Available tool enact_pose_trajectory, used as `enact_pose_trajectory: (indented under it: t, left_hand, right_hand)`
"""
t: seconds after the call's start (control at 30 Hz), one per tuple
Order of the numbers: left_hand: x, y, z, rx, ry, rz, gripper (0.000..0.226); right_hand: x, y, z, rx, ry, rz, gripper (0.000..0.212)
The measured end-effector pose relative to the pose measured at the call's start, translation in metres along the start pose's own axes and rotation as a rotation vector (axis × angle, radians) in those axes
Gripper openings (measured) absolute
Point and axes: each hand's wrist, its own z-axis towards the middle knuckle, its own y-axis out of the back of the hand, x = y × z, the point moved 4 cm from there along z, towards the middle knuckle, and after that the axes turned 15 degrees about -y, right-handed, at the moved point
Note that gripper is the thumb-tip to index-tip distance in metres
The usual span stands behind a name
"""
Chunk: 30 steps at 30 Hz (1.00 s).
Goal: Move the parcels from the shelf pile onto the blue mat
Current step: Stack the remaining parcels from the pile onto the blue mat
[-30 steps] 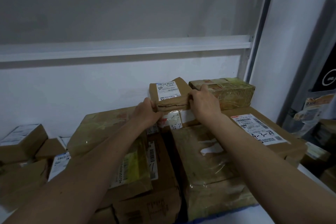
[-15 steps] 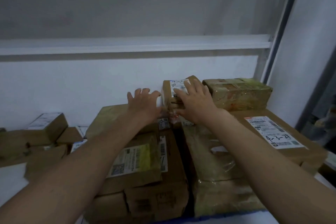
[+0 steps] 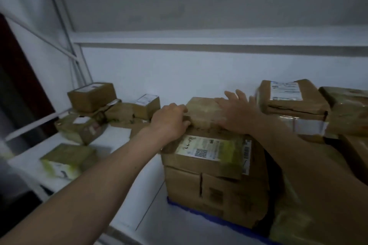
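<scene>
Both grips (image 3: 205, 119) on taped parcel (image 3: 207, 114)

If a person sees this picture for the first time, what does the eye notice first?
First come the two bare arms reaching in, the left hand and right hand both on a small taped parcel on top of the middle stack. That stack stands on a blue mat, with more parcels at right. At the far left, smaller loose boxes lie on the white shelf.

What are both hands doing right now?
Left hand: curled closed on the edge of the tape-wrapped parcel.
Right hand: open, fingers spread, resting flat on that parcel's top.
</scene>
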Motion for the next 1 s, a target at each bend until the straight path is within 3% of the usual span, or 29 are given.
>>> enact_pose_trajectory:
  t: [0.4, 0.7, 1.0]
  left_hand:
    - [0.153, 0.037, -0.109, -0.018, 0.130, 0.001, 0.034]
    - [0.293, 0.037, -0.204, 0.098, 0.257, -0.044, 0.040]
    - [0.388, 0.019, -0.254, 0.156, 0.356, -0.085, 0.030]
  right_hand:
    - [0.191, 0.020, -0.032, 0.019, 0.163, 0.065, 0.060]
    - [0.359, -0.036, -0.042, 0.132, 0.245, 0.054, 0.066]
    - [0.459, -0.079, -0.035, 0.280, 0.253, 0.021, 0.064]
